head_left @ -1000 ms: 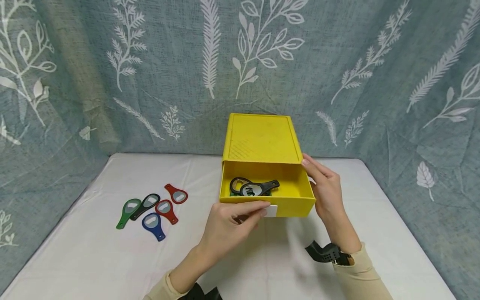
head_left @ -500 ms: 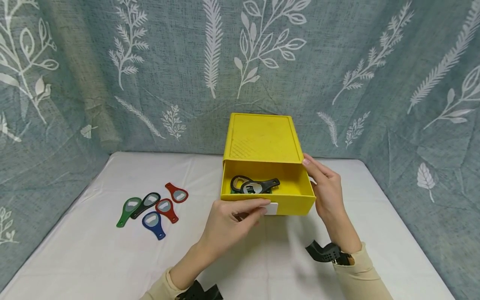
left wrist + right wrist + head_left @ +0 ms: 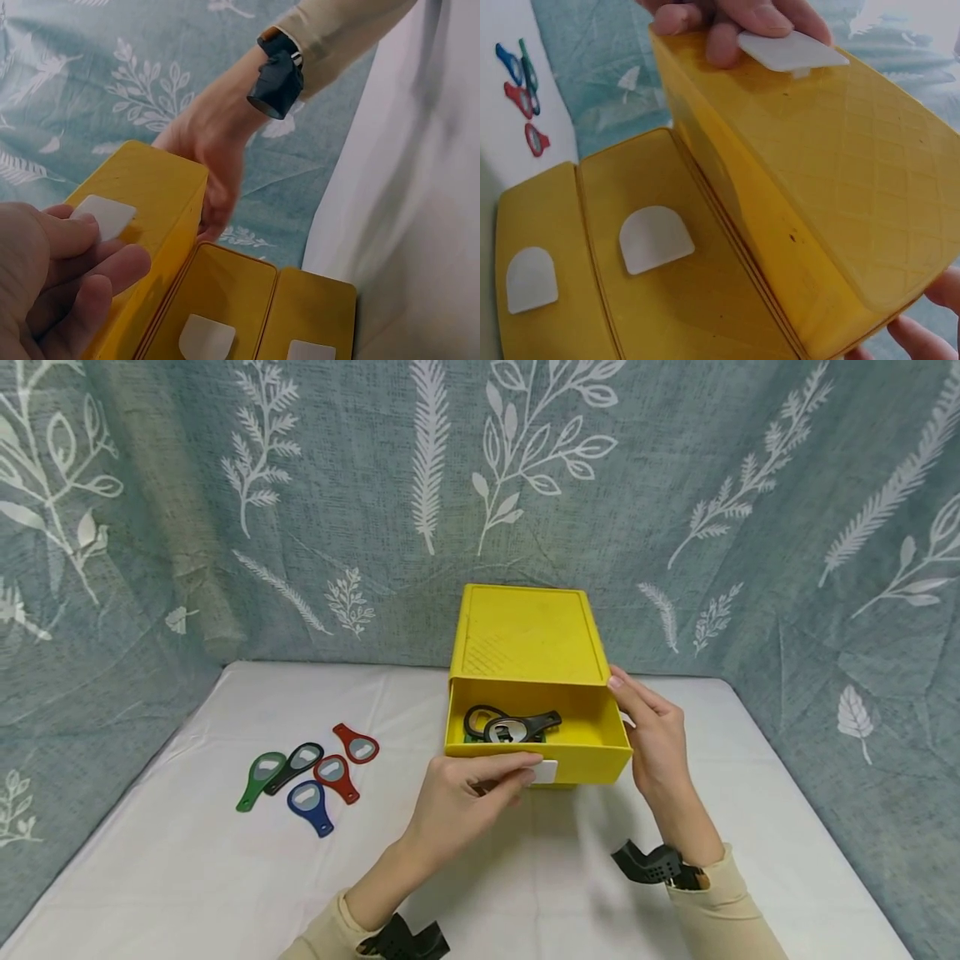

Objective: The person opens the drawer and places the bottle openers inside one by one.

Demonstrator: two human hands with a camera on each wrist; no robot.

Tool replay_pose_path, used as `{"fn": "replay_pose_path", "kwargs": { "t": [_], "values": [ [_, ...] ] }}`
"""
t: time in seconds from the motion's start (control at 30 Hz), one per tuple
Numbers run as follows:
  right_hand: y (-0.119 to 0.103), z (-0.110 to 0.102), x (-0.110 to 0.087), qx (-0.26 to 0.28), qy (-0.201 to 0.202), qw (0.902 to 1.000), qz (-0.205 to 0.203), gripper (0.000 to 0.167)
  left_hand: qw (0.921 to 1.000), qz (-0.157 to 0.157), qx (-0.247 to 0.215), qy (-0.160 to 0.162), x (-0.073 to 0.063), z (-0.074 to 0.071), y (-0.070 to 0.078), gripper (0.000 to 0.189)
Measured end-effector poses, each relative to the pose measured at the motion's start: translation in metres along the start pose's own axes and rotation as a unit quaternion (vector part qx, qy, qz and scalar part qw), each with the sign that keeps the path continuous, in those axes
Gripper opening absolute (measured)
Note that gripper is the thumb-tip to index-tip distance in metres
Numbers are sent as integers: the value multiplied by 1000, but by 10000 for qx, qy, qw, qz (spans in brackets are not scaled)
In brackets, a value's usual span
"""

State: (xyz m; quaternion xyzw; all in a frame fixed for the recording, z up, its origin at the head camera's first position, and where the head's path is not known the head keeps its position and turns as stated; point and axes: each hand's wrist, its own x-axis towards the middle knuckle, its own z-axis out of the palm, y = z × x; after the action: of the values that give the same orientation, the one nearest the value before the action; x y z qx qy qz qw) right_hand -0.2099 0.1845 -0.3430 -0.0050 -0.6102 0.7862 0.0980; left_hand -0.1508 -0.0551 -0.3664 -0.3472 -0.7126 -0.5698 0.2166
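A yellow drawer cabinet stands at the back of the table. Its top drawer is pulled partway out and bears a white handle tab. Inside lie bottle openers; a black bottle opener is on top, and green shows beneath. My left hand pinches the handle tab between thumb and fingers. My right hand rests against the cabinet's right side near the front edge, fingers mostly straight. Its far fingers are hidden in the head view.
Several bottle openers lie on the white cloth to the left: green, black, blue, and two red, one nearer the back. Two lower drawers with white tabs are closed. A patterned curtain hangs behind.
The top drawer has slid slightly inward, with my left hand moving along on its tab. My right hand stays at the cabinet's side. The head view has shifted a little.
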Motion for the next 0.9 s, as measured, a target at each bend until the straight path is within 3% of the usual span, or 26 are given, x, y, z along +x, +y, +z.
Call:
{"fn": "replay_pose_path", "kwargs": {
  "t": [0.3, 0.43, 0.63, 0.77, 0.9],
  "values": [
    [6, 0, 2, -31, 189, 9998, -108, 38, 9994, 282, -121, -161, 5, -2, -14, 22],
    [5, -1, 2, 97, 168, 9997, -138, 37, 9995, 58, -292, -141, 14, -2, -16, 21],
    [5, 1, 2, 136, 123, 9998, -107, 39, 9983, -389, -408, -134, 30, -9, -1, 21],
    [6, 2, 2, 178, 184, 9996, -136, 38, 9954, -763, -513, -280, 40, -13, 1, 21],
    [7, 4, 1, 252, 229, 9992, -195, 36, 9931, -996, -502, -348, 45, -13, -18, 21]
  ]
}}
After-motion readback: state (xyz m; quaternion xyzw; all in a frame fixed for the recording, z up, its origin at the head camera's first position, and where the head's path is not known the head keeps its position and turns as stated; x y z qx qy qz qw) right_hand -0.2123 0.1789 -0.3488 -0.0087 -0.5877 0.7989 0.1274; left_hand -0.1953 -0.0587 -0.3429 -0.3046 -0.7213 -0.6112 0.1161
